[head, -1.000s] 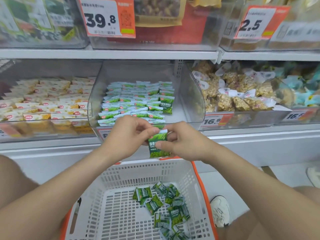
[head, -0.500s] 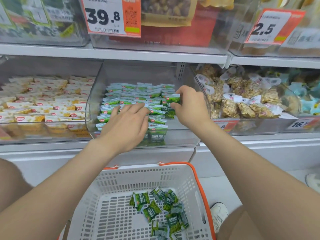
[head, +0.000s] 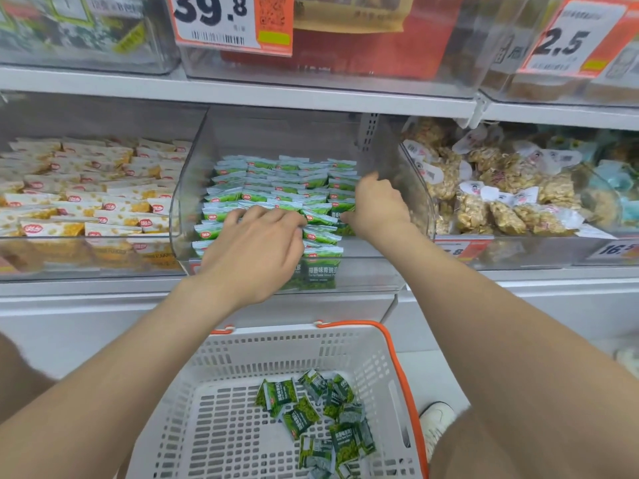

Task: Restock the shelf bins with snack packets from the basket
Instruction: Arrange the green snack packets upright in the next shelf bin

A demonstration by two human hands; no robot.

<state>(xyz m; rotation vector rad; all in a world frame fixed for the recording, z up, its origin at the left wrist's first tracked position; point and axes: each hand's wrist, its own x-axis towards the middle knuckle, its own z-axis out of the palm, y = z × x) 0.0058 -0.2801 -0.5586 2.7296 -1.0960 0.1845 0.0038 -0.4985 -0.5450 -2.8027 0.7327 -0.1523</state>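
Here both hands reach into the clear middle bin (head: pixel 193 188) on the shelf (head: pixel 242 93), where green snack packets (head: pixel 276 184) lie in neat overlapping rows. The left hand (head: pixel 256 250) rests flat and released, fingers spread over the front rows. The right hand (head: pixel 377 205) is curled at the bin's right side, pinching a green packet (head: pixel 340 221) at the end of a row. Below, a white basket (head: pixel 276 344) with orange handles holds a loose heap of the same green packets (head: pixel 321 416) toward its right. The neighbouring bin on the left carries yellow-and-white packets (head: pixel 86 191); the one on the right holds clear bags of brown snacks (head: pixel 501 202). Orange price tags (head: pixel 231 22) hang from the bins above. A white shoe (head: pixel 435 423) shows on the pale floor (head: pixel 432 368).
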